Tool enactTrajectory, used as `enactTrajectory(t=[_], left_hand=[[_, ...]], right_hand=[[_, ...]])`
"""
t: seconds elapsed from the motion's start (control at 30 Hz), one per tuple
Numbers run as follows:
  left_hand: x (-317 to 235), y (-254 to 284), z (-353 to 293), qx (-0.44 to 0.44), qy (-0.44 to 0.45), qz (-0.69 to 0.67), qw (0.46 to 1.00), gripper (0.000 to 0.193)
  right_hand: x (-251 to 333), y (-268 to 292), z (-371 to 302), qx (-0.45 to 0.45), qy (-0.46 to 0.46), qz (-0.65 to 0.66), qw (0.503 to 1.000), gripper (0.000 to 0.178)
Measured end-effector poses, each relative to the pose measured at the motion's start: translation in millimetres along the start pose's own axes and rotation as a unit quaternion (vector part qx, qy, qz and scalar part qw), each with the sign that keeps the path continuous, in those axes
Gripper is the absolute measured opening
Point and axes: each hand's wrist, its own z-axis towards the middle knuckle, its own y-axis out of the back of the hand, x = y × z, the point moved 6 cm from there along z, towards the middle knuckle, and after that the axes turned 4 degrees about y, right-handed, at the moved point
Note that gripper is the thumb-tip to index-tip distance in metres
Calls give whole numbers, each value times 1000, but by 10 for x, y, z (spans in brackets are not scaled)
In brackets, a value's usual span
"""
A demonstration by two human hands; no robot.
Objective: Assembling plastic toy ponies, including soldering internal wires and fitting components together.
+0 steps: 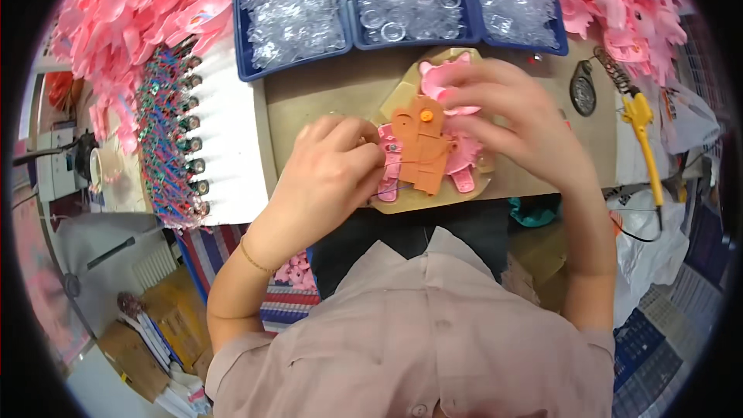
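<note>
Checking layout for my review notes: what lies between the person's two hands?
In the head view, an orange piece lies between the left hand and the right hand, with pink pieces showing at its sides.

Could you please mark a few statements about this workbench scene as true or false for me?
1. Clear plastic parts lie in three blue bins. True.
2. The yellow-handled tool lies to the person's left. False: the yellow-handled tool is on the right.
3. The left hand is beside the orange piece. True.
4. The coloured wire bundle lies right of the orange piece. False: the coloured wire bundle is left of it.
5. The right hand, slightly blurred, is at a pink part. True.
</note>
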Motion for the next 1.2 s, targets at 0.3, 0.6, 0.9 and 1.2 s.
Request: enactTrajectory(t=[0.3,0.6,0.9,1.2], left_hand=[[435,10,-159,-23,284,-444,850,12],[365,-324,-52,-86,287,-523,798,18],[291,-497,-387,-156,307,-612,712,24],[193,-351,-392,-189,233,-281,912,8]], right_hand=[[-108,-82,236,135,-79,60,986,14],[131,346,-440,-117,-204,-22,972,11],[517,-166,192,-23,-70,-81,994,19],[372,-667,218,190,9,-97,977,14]])
